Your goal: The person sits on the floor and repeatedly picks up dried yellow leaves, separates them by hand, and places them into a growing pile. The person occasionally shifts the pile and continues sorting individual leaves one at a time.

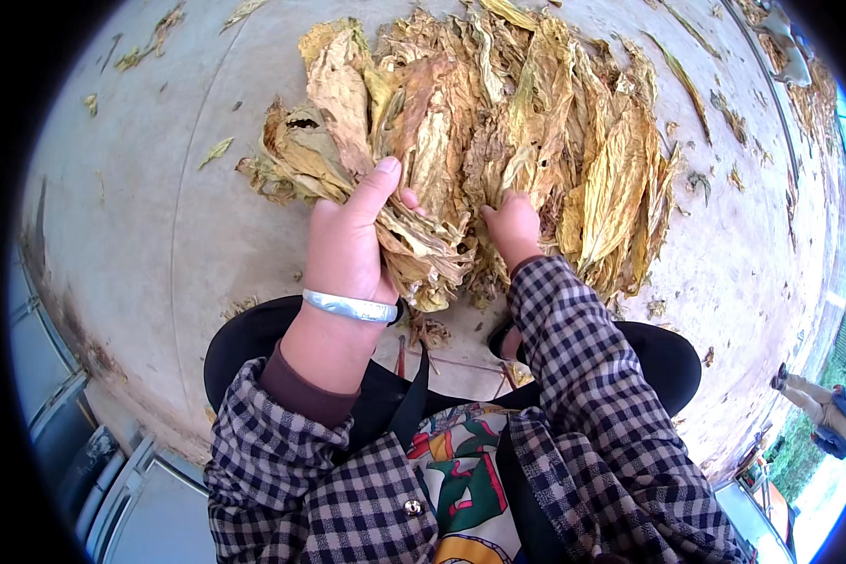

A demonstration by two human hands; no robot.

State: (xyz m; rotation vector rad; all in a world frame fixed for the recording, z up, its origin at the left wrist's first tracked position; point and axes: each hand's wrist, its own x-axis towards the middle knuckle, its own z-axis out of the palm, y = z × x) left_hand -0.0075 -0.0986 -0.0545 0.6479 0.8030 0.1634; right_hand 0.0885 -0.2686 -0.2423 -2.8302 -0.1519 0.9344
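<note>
A broad pile of dried yellow-brown leaves, apparently tobacco [606, 183], lies on the concrete floor before me. My left hand [356, 225], with a silvery bangle at the wrist, is closed around a bundle of the same leaves [423, 247]; the thumb lies on top and the bundle slants across the left part of the pile. My right hand [515, 222] reaches into the near middle of the pile. Its thumb and fingers pinch at leaves there, and its fingertips are partly hidden among them.
Leaf scraps [217, 151] are scattered over the concrete floor [127, 233]. More leaves [814, 106] lie along the far right edge. A person [828, 416] stands at the far right. Metal-framed panels [155, 507] stand at the lower left. My knees flank the near side.
</note>
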